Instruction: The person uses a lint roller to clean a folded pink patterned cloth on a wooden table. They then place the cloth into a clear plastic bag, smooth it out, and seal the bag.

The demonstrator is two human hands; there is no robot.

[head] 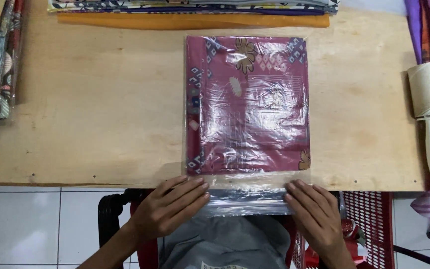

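Bag [247, 107] with maroon cloth at frame centre, on table [90, 109]. Flap [247, 201] overhangs near edge, bottom centre. My left hand [167, 206] and right hand [314, 214] lie flat on flap ends, fingers together, clamping nothing. Best: press evenly, keep flap square to bag.

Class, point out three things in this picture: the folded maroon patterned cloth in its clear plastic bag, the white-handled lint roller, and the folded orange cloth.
Folded maroon patterned cloth in clear plastic bag [247, 104], head view, centre of cloth.
White-handled lint roller [426, 89], head view, paper roll.
Folded orange cloth [190, 20], head view, middle of strip.
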